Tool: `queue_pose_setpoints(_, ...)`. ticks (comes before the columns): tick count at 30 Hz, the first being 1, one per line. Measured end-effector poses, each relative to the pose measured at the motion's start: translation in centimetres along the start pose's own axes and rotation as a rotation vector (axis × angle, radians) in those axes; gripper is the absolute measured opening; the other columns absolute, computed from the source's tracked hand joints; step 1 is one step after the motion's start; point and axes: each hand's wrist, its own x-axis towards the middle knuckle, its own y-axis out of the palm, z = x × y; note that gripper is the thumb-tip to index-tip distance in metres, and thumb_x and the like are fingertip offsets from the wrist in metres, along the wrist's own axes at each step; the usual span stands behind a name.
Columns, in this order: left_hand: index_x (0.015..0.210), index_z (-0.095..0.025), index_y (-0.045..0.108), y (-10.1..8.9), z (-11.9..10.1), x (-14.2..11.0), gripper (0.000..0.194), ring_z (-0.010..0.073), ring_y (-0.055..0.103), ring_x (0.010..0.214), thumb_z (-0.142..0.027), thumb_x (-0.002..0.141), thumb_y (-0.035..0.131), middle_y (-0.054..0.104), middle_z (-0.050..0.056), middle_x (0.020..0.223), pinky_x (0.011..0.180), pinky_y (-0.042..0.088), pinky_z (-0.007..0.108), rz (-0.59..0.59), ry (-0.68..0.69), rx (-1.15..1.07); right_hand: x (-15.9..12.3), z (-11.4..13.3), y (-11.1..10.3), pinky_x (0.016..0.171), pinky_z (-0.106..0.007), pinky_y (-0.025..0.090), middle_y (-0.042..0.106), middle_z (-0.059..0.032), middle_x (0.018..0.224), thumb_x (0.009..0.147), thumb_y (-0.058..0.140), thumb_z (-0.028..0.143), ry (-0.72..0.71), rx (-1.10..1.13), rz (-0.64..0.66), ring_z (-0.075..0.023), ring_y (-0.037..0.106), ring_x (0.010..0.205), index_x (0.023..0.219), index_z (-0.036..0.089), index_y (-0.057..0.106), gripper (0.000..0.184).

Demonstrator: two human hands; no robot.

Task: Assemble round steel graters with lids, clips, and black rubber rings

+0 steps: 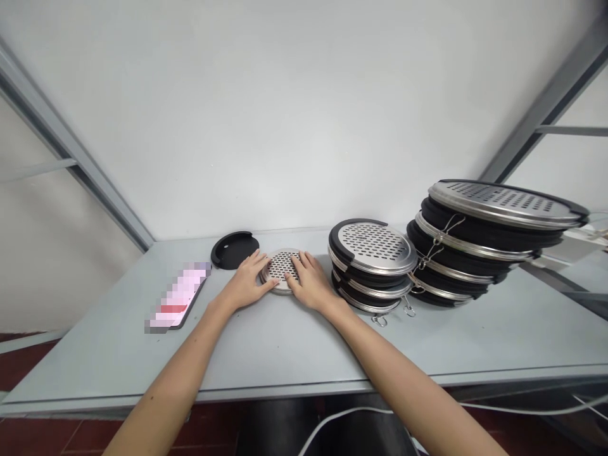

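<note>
A round perforated metal disc [284, 261] with a smooth silver rim lies on the grey table between my two hands. My left hand [247, 281] is curved around its left edge, with the thumb along the near rim. From the other side, my right hand [310, 278] grips the disc, its fingers over the right part and its thumb on the perforated face. Just behind my left hand is a shallow black round cover [235, 251] with a raised rim on one side. The underside of the disc is hidden.
To the right stands a stack of perforated metal discs with black covers [373, 247] and wire clasps. Beyond it, a taller stack [503, 206] leans. A phone [183, 291] lies at left on the grey table [266, 351]. A white cable [351, 411] hangs below the front edge.
</note>
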Motion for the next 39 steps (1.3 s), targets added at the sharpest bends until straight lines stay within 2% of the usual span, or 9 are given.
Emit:
queue_pose_setpoints(6, 0.133, -0.014, 0.059, -0.1, 0.3, 0.1, 0.060, 0.0323, 0.035, 0.144, -0.052, 0.086, 0.060, 0.057, 0.013, 0.141, 0.118, 0.031, 0.050, -0.004, -0.008, -0.027, 0.0, 0.2, -0.2, 0.118, -0.046, 0.021, 0.037, -0.0188, 0.154, 0.098, 0.040, 0.041, 0.003, -0.022, 0.006, -0.0318, 0.029, 0.144, 0.143, 0.009, 0.045, 0.055)
queue_pose_setpoints(18, 0.131, -0.015, 0.061, -0.3, 0.0, 0.1, 0.061, 0.0329, 0.044, 0.138, -0.052, 0.084, 0.062, 0.058, 0.013, 0.140, 0.116, 0.036, 0.048, -0.002, -0.007, -0.021, 0.1, 0.1, 0.2, 0.118, -0.047, 0.023, 0.038, -0.0186, 0.153, 0.100, 0.035, 0.031, 0.046, -0.032, -0.047, -0.0322, 0.030, 0.144, 0.142, 0.011, 0.047, 0.048)
queue_pose_setpoints(22, 0.126, -0.019, 0.065, -0.4, 0.0, 0.1, 0.054, 0.0329, 0.049, 0.134, -0.050, 0.082, 0.065, 0.063, 0.010, 0.134, 0.113, 0.040, 0.048, -0.024, -0.002, -0.022, 0.1, -0.3, 0.1, 0.117, -0.046, 0.028, 0.044, -0.0181, 0.149, 0.097, 0.035, 0.020, 0.050, -0.001, -0.102, -0.0312, 0.033, 0.142, 0.138, 0.010, 0.052, 0.045)
queue_pose_setpoints(26, 0.112, -0.024, 0.072, -0.6, -0.2, 0.2, 0.036, 0.0303, 0.058, 0.124, -0.046, 0.085, 0.061, 0.073, 0.005, 0.116, 0.107, 0.046, 0.047, -0.057, 0.007, -0.061, 0.1, -0.2, 0.0, 0.116, -0.043, 0.030, 0.047, -0.0160, 0.146, 0.090, 0.041, 0.009, 0.051, 0.032, -0.157, -0.0283, 0.032, 0.142, 0.132, 0.011, 0.057, 0.045)
queue_pose_setpoints(30, 0.096, -0.024, 0.077, -0.8, -1.0, 0.0, 0.030, 0.0264, 0.066, 0.109, -0.044, 0.089, 0.057, 0.076, 0.005, 0.103, 0.098, 0.052, 0.042, -0.087, -0.014, -0.096, -0.2, 0.3, -0.2, 0.113, -0.042, 0.033, 0.059, -0.0143, 0.132, 0.096, 0.043, 0.026, -0.053, 0.088, -0.198, -0.0273, 0.045, 0.130, 0.123, 0.013, 0.062, 0.036)
queue_pose_setpoints(33, 0.098, -0.022, 0.076, -1.1, -1.3, 0.1, 0.031, 0.0236, 0.069, 0.101, -0.044, 0.090, 0.056, 0.076, 0.005, 0.103, 0.089, 0.056, 0.036, -0.079, -0.016, -0.139, -0.3, 0.6, -0.4, 0.107, -0.043, 0.037, 0.062, -0.0136, 0.124, 0.095, 0.049, 0.040, -0.097, 0.081, -0.164, -0.0275, 0.051, 0.120, 0.119, 0.015, 0.063, 0.037)
queue_pose_setpoints(35, 0.102, -0.022, 0.075, -1.6, -1.0, 0.4, 0.033, 0.0235, 0.068, 0.103, -0.045, 0.090, 0.055, 0.075, 0.005, 0.107, 0.083, 0.057, 0.034, -0.074, -0.049, -0.163, -0.3, 0.6, -0.6, 0.106, -0.043, 0.037, 0.061, -0.0132, 0.124, 0.092, 0.053, 0.042, -0.102, 0.069, -0.143, -0.0277, 0.050, 0.120, 0.119, 0.015, 0.062, 0.039)
queue_pose_setpoints(36, 0.104, -0.021, 0.075, -2.0, -0.7, 0.7, 0.035, 0.0240, 0.067, 0.104, -0.045, 0.090, 0.054, 0.075, 0.006, 0.109, 0.084, 0.057, 0.034, -0.085, -0.064, -0.149, -0.3, 0.5, -0.7, 0.107, -0.042, 0.037, 0.060, -0.0130, 0.125, 0.091, 0.055, 0.042, -0.105, 0.065, -0.136, -0.0278, 0.049, 0.121, 0.120, 0.015, 0.062, 0.039)
queue_pose_setpoints(39, 0.111, -0.018, 0.072, -3.4, 1.2, 1.6, 0.038, 0.0260, 0.065, 0.111, -0.043, 0.089, 0.054, 0.073, 0.008, 0.116, 0.101, 0.049, 0.040, -0.135, -0.072, -0.008, -0.2, 0.5, -0.8, 0.108, -0.042, 0.035, 0.060, -0.0123, 0.125, 0.090, 0.057, 0.039, -0.105, 0.056, -0.123, -0.0276, 0.048, 0.123, 0.120, 0.016, 0.061, 0.038)
